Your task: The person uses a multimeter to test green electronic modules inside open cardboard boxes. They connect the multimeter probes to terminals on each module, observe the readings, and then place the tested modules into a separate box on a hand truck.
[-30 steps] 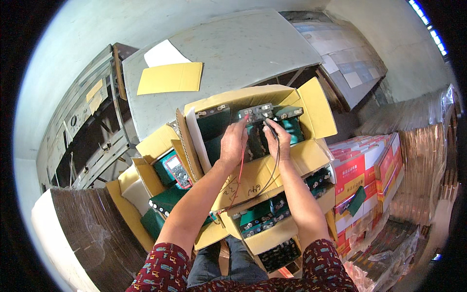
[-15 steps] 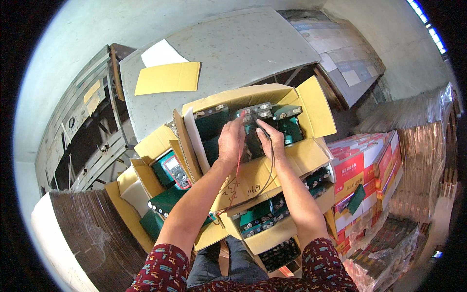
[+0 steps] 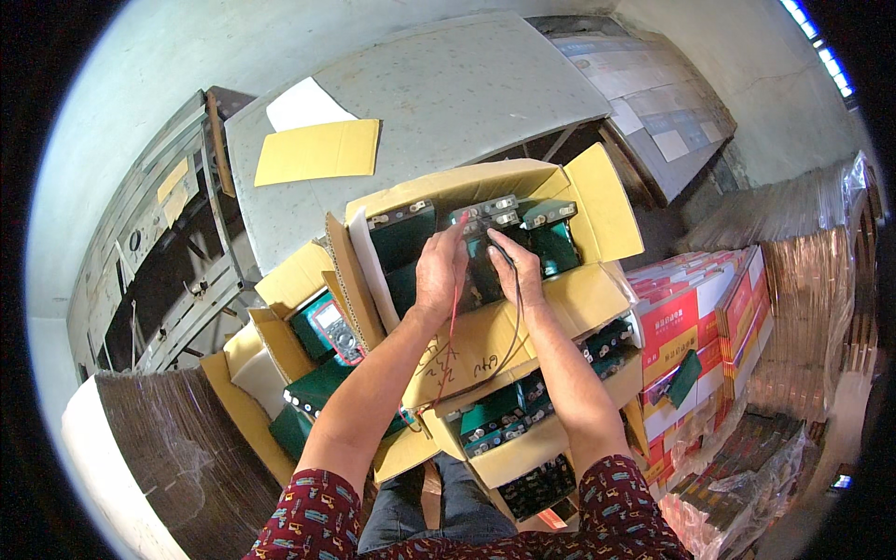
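Observation:
My left hand (image 3: 439, 273) is closed on a red test probe (image 3: 465, 221), its tip at a battery in the open yellow-brown cardboard box (image 3: 602, 205). Beside it, my right hand (image 3: 519, 271) pinches a black test probe (image 3: 498, 246), which points at the same battery (image 3: 485, 213). That battery has a dark top with metal terminals; whether the tips touch metal is too small to tell. Other green batteries (image 3: 551, 217) stand around it. A red multimeter (image 3: 334, 329) with a lit-looking display rests in a box at the left. The red lead (image 3: 453, 336) hangs below my hands.
More boxes of green batteries (image 3: 513, 415) stand nearer my body. A grey table (image 3: 439, 93) behind carries a yellow cardboard sheet (image 3: 317, 152) and white paper. Red-and-white cartons (image 3: 672, 322) and flattened cardboard stacks (image 3: 807, 327) line the right; another cardboard stack (image 3: 168, 457) is at left.
The view has shifted very slightly. Both hands keep their places over the batteries with the probes held, and nothing else has visibly moved.

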Action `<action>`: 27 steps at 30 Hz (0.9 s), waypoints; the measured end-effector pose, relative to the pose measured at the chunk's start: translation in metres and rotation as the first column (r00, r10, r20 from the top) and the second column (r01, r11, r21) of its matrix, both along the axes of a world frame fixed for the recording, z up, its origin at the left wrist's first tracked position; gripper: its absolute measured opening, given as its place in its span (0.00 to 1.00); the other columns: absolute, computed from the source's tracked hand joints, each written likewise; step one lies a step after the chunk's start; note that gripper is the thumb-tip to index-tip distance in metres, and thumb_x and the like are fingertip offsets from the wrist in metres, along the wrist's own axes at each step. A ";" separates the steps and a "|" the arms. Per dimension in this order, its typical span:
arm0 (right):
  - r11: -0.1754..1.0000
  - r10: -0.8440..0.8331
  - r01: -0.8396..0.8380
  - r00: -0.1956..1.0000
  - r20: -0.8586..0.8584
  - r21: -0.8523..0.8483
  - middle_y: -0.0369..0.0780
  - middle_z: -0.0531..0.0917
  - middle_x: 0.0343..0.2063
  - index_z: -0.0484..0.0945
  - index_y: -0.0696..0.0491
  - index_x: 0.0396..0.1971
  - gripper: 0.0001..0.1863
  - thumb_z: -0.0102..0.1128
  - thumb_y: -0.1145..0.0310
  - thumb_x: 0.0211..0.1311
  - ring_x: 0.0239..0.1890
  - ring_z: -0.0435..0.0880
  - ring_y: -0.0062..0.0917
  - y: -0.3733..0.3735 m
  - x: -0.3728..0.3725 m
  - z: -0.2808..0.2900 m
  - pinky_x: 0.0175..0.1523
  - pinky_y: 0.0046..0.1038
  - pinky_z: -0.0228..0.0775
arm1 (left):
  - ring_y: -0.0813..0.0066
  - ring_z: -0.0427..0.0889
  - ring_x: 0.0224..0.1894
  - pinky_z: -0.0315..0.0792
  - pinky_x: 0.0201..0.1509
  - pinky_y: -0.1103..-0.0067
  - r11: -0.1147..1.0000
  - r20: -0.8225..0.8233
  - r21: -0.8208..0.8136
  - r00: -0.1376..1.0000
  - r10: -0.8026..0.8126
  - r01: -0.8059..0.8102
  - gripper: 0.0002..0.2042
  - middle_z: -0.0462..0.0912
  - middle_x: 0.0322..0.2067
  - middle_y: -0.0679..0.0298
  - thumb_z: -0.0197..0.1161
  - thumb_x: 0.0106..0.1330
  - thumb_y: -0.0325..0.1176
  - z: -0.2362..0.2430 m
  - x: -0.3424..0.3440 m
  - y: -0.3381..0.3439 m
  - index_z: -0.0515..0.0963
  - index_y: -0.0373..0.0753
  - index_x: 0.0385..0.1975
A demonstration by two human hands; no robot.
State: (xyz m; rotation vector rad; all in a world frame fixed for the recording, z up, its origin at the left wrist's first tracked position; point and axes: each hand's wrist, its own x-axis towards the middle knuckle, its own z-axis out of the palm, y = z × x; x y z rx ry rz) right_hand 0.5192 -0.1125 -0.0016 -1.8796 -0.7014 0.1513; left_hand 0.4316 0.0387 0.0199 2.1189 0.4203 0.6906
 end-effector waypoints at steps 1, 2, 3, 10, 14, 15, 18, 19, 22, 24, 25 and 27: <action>1.000 0.001 -0.001 1.000 -0.006 0.001 0.48 0.86 0.54 0.81 0.60 0.58 0.18 0.62 0.70 0.71 0.58 0.85 0.31 0.000 0.000 0.000 0.65 0.29 0.73 | 0.62 0.82 0.37 0.77 0.44 0.71 1.000 -0.002 0.019 1.000 -0.004 0.004 0.15 0.82 0.36 0.54 0.58 0.70 0.20 0.001 0.000 0.000 0.79 0.34 0.55; 1.000 0.002 -0.002 1.000 -0.012 0.001 0.48 0.86 0.54 0.80 0.60 0.58 0.18 0.62 0.70 0.71 0.58 0.85 0.31 -0.001 0.000 0.000 0.65 0.29 0.73 | 0.62 0.82 0.38 0.77 0.44 0.71 0.999 -0.037 -0.050 0.999 -0.014 0.012 0.15 0.82 0.37 0.54 0.58 0.70 0.20 0.003 0.000 -0.001 0.79 0.34 0.55; 1.000 0.002 -0.002 1.000 -0.018 0.002 0.48 0.86 0.54 0.80 0.60 0.58 0.18 0.62 0.70 0.72 0.58 0.85 0.31 -0.001 0.000 0.000 0.65 0.29 0.73 | 0.62 0.82 0.38 0.77 0.45 0.71 0.993 -0.070 -0.118 0.997 -0.026 0.018 0.15 0.82 0.37 0.54 0.58 0.70 0.20 0.005 -0.001 -0.001 0.79 0.34 0.55; 1.000 -0.015 0.015 1.000 0.008 -0.003 0.51 0.86 0.53 0.81 0.58 0.58 0.18 0.62 0.75 0.69 0.57 0.86 0.34 0.001 0.000 -0.002 0.61 0.29 0.75 | 0.64 0.82 0.38 0.77 0.43 0.73 0.999 0.016 -0.033 1.000 -0.013 0.013 0.15 0.82 0.38 0.55 0.59 0.69 0.19 -0.008 0.004 0.001 0.79 0.34 0.55; 1.000 -0.012 0.012 1.000 -0.003 0.006 0.51 0.86 0.52 0.80 0.58 0.58 0.18 0.62 0.75 0.69 0.57 0.86 0.34 0.001 0.000 -0.005 0.61 0.29 0.75 | 0.64 0.81 0.38 0.77 0.43 0.72 1.000 0.007 -0.018 1.000 -0.008 0.008 0.15 0.82 0.38 0.55 0.59 0.69 0.18 -0.009 0.006 -0.002 0.79 0.34 0.54; 1.000 -0.011 0.011 1.000 -0.006 0.012 0.51 0.86 0.52 0.80 0.58 0.58 0.18 0.62 0.75 0.69 0.57 0.86 0.34 0.000 0.000 -0.007 0.61 0.29 0.75 | 0.63 0.81 0.38 0.77 0.43 0.72 0.999 0.006 -0.038 1.000 -0.017 0.018 0.15 0.82 0.38 0.55 0.59 0.69 0.18 -0.008 0.007 -0.003 0.79 0.34 0.54; 1.000 -0.016 0.016 0.999 0.036 0.027 0.49 0.87 0.51 0.80 0.58 0.58 0.18 0.62 0.77 0.69 0.55 0.87 0.33 0.000 0.001 -0.008 0.60 0.29 0.76 | 0.59 0.82 0.40 0.77 0.46 0.70 0.996 -0.014 -0.059 0.997 -0.075 0.074 0.16 0.82 0.38 0.53 0.59 0.69 0.19 -0.005 0.010 -0.005 0.79 0.35 0.56; 0.999 -0.008 0.009 1.000 -0.025 0.040 0.48 0.87 0.52 0.80 0.59 0.58 0.18 0.61 0.76 0.70 0.55 0.86 0.33 0.000 0.001 -0.008 0.61 0.29 0.76 | 0.58 0.82 0.41 0.77 0.47 0.70 0.993 -0.024 -0.059 0.995 -0.099 0.098 0.17 0.82 0.39 0.52 0.60 0.69 0.19 -0.004 0.011 -0.005 0.79 0.36 0.57; 0.958 0.089 0.030 0.916 -0.392 0.286 0.46 0.85 0.54 0.79 0.62 0.59 0.18 0.57 0.72 0.73 0.56 0.84 0.32 0.008 -0.002 -0.008 0.64 0.29 0.73 | 0.54 0.82 0.46 0.76 0.52 0.68 0.989 -0.054 -0.088 0.991 -0.123 0.118 0.19 0.83 0.42 0.51 0.59 0.70 0.22 0.000 0.018 -0.009 0.78 0.39 0.61; 0.762 0.336 0.267 0.616 -0.713 0.590 0.45 0.83 0.55 0.78 0.65 0.59 0.20 0.54 0.68 0.75 0.57 0.82 0.30 0.005 0.004 -0.024 0.66 0.29 0.71 | 0.52 0.82 0.48 0.76 0.54 0.66 0.987 -0.006 -0.056 0.988 -0.154 0.154 0.20 0.84 0.44 0.50 0.58 0.71 0.24 -0.001 0.028 -0.017 0.78 0.42 0.62; 0.768 0.329 0.281 0.598 -0.731 0.575 0.45 0.83 0.56 0.78 0.66 0.59 0.21 0.53 0.67 0.76 0.58 0.81 0.30 0.004 0.005 -0.027 0.67 0.29 0.70 | 0.50 0.82 0.49 0.76 0.55 0.65 0.986 0.015 -0.037 0.986 -0.164 0.165 0.20 0.84 0.45 0.50 0.58 0.72 0.25 -0.002 0.031 -0.018 0.78 0.43 0.63; 0.782 0.317 0.307 0.554 -0.770 0.543 0.46 0.82 0.57 0.77 0.67 0.59 0.23 0.50 0.64 0.77 0.59 0.80 0.30 0.006 0.000 -0.021 0.68 0.30 0.68 | 0.48 0.81 0.51 0.75 0.58 0.63 0.985 -0.098 -0.063 0.981 -0.167 0.162 0.19 0.84 0.47 0.49 0.56 0.73 0.27 -0.002 0.033 -0.017 0.78 0.43 0.63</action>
